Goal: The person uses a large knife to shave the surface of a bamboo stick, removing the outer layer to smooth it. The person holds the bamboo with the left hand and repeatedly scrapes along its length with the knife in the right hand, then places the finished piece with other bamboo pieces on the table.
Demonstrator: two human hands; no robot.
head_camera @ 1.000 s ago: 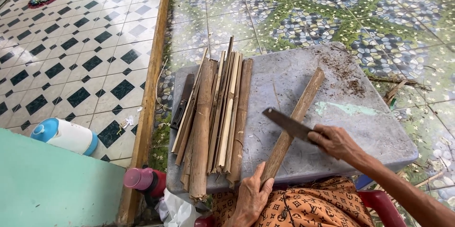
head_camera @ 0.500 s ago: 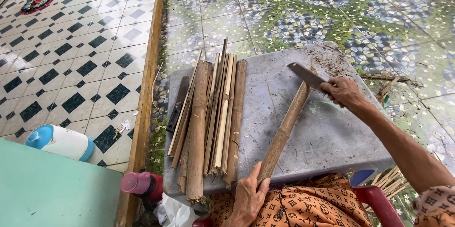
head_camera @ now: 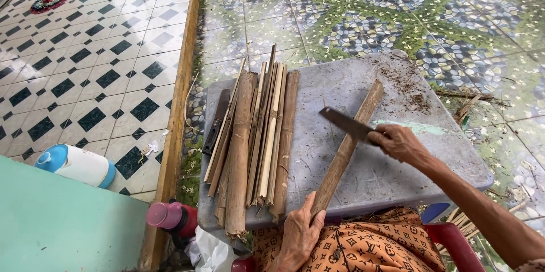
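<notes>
We see the left hand (head_camera: 300, 232) closed around the near end of a long brown split bamboo stick (head_camera: 346, 147), at the near edge of the flat grey stone counter (head_camera: 363, 192). The stick lies slanted on the counter, its far end pointing toward the far right corner, where dry brown debris (head_camera: 411, 93) is scattered.

The right hand (head_camera: 400, 142) is clenched on the handle of a dark, flat-bladed metal knife (head_camera: 346, 124). The blade points left and lies across the upper middle of the stick; we cannot tell whether its edge touches the wood or sits just above it.

On the left half of the counter lies a bundle of brown and pale split bamboo strips (head_camera: 255, 141), lined up roughly from the far edge to the near edge, with some ends hanging over the near edge. A second dark tool (head_camera: 216, 121) rests by the left edge, partly under the strips.

Below the near edge we see orange patterned cloth (head_camera: 369, 246) on the person's lap and part of a red plastic seat (head_camera: 460, 243).

On the tiled floor left of the counter lie a white jug with a blue cap (head_camera: 74, 165) and a pink-capped red bottle (head_camera: 170, 216). A wooden strip (head_camera: 176, 113) divides the black-and-white tiles from the green patterned ones.
</notes>
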